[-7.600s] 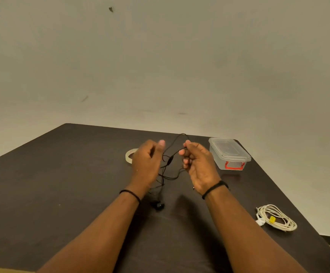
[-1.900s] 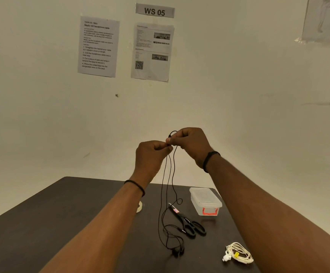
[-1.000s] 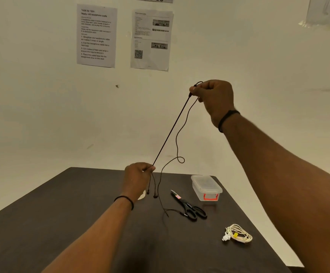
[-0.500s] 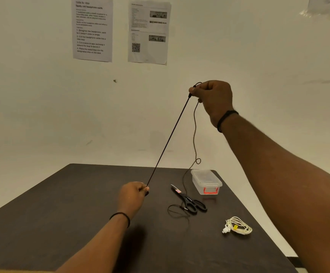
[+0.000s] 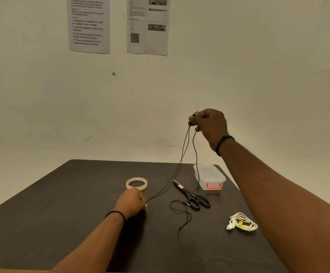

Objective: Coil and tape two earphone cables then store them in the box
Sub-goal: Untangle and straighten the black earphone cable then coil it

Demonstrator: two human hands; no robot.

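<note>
The dark table [image 5: 52,223] is filling the low part of the view, w/ a pale wall behind it. Going from the left, the tape roll [image 5: 136,183] is lying flat on the table, & the left hand [image 5: 131,202] is sitting low just in front of it, near the table top. Its fingers are curled in tight & pinching the black earphone cable [image 5: 182,158] at the right side of the fist, so the cable is coming out right by the fingertips. From there 2 thin strands are going up & to the right through the air. Next the scissors [image 5: 192,197] are lying flat on the table w/ the black handles toward the camera, & the loose end of the black cable is making a loop on the table just by those handles, w/ a tail trailing toward the camera. Up high the right hand [image 5: 209,126] is being held in the air above the box [image 5: 209,177]. Its thumb & fingers are pressed together, pinching the top of the cable, & a tiny loop is poking out above the fingers [image 5: 194,120]. One more strand is hanging down from that hand in front of the box. The box is clear w/ its lid on & a red clip on the front. Last, far right, the white earphone cable [image 5: 243,224] is lying coiled on the table w/ a yellow bit on it, well apart from both hands.
</note>
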